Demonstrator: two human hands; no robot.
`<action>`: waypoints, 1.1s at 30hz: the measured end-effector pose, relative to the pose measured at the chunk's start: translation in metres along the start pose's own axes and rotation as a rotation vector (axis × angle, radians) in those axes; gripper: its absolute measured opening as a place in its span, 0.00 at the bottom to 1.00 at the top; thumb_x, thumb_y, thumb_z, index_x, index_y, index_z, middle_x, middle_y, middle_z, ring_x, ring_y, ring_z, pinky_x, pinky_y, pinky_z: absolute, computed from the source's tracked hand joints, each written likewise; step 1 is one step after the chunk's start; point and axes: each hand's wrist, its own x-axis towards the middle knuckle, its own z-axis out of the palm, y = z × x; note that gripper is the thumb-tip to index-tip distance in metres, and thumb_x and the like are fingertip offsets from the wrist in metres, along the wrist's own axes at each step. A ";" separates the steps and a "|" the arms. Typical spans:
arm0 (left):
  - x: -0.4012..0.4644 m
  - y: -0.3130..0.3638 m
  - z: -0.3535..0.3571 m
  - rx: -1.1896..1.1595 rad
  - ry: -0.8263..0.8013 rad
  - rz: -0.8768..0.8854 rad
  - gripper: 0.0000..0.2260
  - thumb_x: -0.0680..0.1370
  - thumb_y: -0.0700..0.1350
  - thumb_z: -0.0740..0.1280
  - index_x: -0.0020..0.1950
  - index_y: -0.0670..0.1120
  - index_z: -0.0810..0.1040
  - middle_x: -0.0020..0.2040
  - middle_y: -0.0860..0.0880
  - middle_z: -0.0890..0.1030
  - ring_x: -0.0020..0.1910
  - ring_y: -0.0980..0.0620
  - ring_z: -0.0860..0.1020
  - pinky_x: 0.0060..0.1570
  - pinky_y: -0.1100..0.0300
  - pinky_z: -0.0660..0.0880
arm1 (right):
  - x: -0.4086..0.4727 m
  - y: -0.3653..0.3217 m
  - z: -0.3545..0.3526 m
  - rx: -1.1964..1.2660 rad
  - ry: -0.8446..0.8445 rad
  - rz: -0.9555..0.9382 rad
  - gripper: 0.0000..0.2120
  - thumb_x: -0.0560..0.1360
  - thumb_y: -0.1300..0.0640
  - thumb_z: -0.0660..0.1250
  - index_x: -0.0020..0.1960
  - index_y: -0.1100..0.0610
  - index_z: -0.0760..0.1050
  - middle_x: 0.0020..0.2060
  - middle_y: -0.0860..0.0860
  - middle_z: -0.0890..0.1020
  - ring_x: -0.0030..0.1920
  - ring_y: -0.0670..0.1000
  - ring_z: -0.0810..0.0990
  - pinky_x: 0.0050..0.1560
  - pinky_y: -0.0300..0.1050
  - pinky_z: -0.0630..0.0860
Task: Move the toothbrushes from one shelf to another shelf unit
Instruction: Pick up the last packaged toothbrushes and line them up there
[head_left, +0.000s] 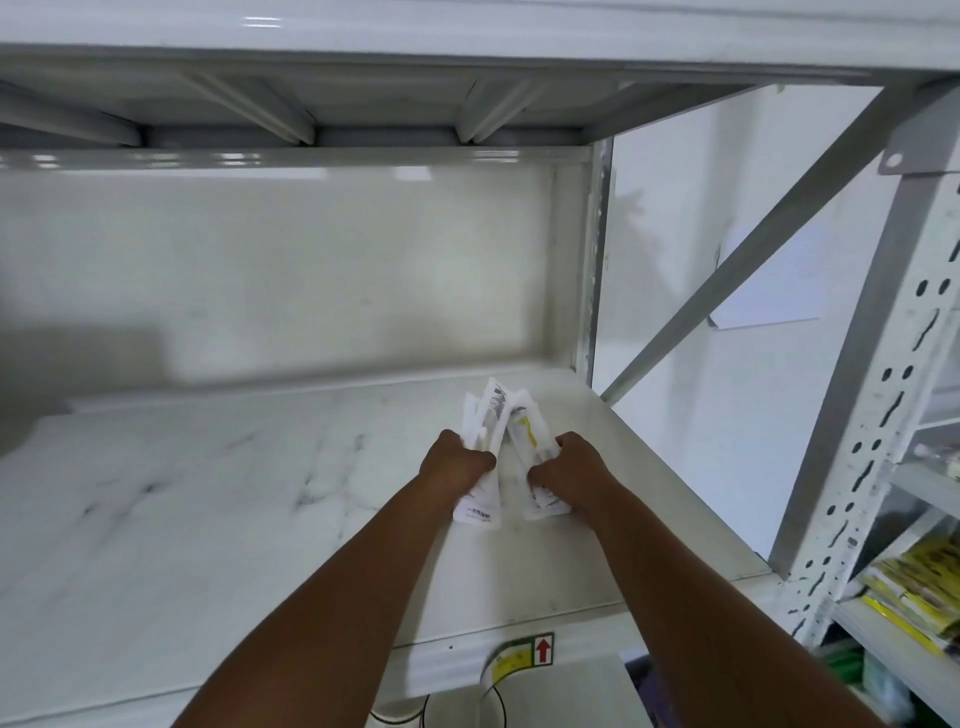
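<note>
Left hand (457, 462) closed on white-wrapped toothbrush packets (483, 447); right hand (569, 465) closed on yellow-handled toothbrush packet (527, 431). Both bundles low over white marbled metal shelf (208, 493), 1 o'clock of centre, seemingly for set-down.

Both bare forearms reach forward and up from the bottom of the view, drawing closer together toward the wrists. The left hand (457, 460) is curled into a closed grip, knuckles up. The right hand (569, 465) sits just beside it, fingers likewise clenched, the two fists close but apart.
</note>
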 end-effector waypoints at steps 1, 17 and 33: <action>-0.001 0.001 0.001 0.020 0.000 0.008 0.23 0.62 0.48 0.68 0.54 0.43 0.70 0.45 0.47 0.76 0.47 0.43 0.78 0.46 0.54 0.74 | 0.001 0.000 0.001 -0.004 0.003 -0.001 0.16 0.68 0.61 0.71 0.53 0.63 0.73 0.45 0.54 0.76 0.45 0.55 0.76 0.44 0.42 0.70; -0.008 -0.006 -0.010 -0.499 0.011 0.108 0.16 0.77 0.33 0.66 0.61 0.43 0.65 0.50 0.46 0.76 0.31 0.47 0.83 0.27 0.60 0.78 | 0.006 -0.004 -0.016 0.206 0.017 0.067 0.11 0.68 0.66 0.65 0.50 0.60 0.71 0.40 0.57 0.75 0.42 0.57 0.76 0.41 0.46 0.74; -0.036 0.006 0.017 -0.605 -0.421 0.027 0.17 0.78 0.41 0.67 0.64 0.39 0.66 0.42 0.37 0.77 0.30 0.42 0.80 0.30 0.48 0.81 | -0.087 -0.001 -0.045 0.391 0.220 0.290 0.12 0.73 0.72 0.61 0.34 0.62 0.65 0.28 0.57 0.67 0.25 0.53 0.70 0.28 0.37 0.68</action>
